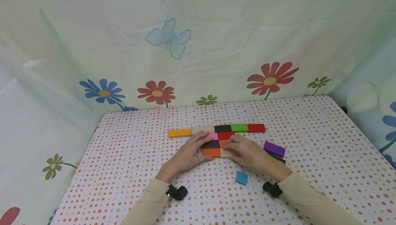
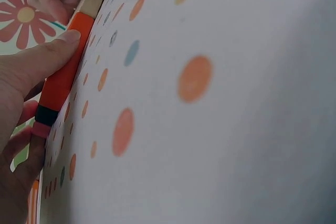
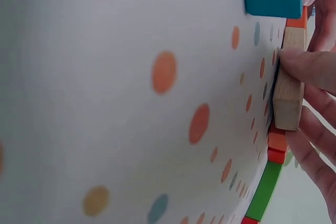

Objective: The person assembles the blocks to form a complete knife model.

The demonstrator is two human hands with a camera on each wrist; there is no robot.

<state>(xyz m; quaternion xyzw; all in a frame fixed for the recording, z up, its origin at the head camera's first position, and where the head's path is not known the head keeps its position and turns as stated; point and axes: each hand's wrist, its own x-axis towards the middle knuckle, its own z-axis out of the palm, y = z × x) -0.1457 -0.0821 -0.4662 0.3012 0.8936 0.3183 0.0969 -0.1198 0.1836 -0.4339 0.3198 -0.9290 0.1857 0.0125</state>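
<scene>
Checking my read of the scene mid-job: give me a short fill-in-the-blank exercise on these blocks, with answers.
The green block sits between a black block and a ____ block.
The thumb of the left hand touches the near-left block, coloured ____.
The thumb of the right hand touches the grained block, made of ____.
The block lying alone is ____.

Missing words: red; orange; wood; blue.

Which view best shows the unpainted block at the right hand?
Right wrist: the unpainted block appears large, one end face visible. Head shows it partly behind the right hand; left wrist, small near the top.
</scene>
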